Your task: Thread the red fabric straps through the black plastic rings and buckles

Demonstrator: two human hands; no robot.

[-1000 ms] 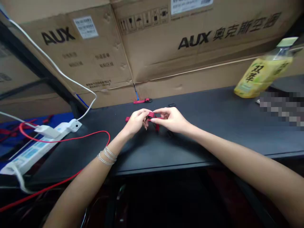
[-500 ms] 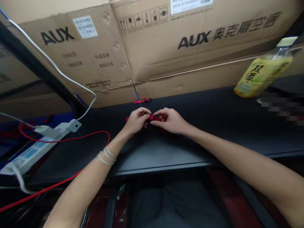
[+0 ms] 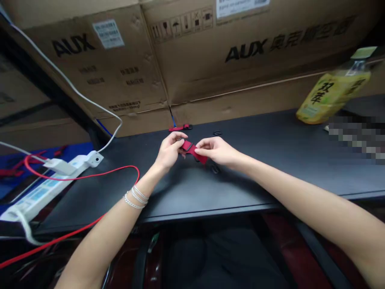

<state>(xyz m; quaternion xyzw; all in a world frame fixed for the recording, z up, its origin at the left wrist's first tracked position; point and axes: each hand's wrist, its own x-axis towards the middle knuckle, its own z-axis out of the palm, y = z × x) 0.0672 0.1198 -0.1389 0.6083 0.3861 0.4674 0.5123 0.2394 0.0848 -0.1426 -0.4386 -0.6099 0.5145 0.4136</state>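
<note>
Between my hands, just over the black table, is a red webbing strap (image 3: 200, 157) threaded through a black slide buckle (image 3: 189, 147). My left hand (image 3: 170, 151) pinches the buckle end between thumb and fingers. On the strap's other side, the thumb and fingertips of my right hand (image 3: 215, 151) grip the red webbing, whose loose end hangs down below them. A black plastic buckle piece (image 3: 215, 168) lies on the table beneath my right hand. Another small black buckle (image 3: 217, 133) rests just beyond it. Farther back is a second red strap (image 3: 179, 127) with a black buckle.
Large cardboard boxes (image 3: 198, 72) line the table's back edge. A yellow drink bottle (image 3: 333, 92) stands at the right, near a pixelated patch. At the left are a white power strip (image 3: 51, 184), a red cable (image 3: 90, 175) and a white cable (image 3: 69, 82).
The strap has turned, so its buckle and loose end now show. My hands have shifted slightly apart, and the black buckle piece below my right hand has come into sight.
</note>
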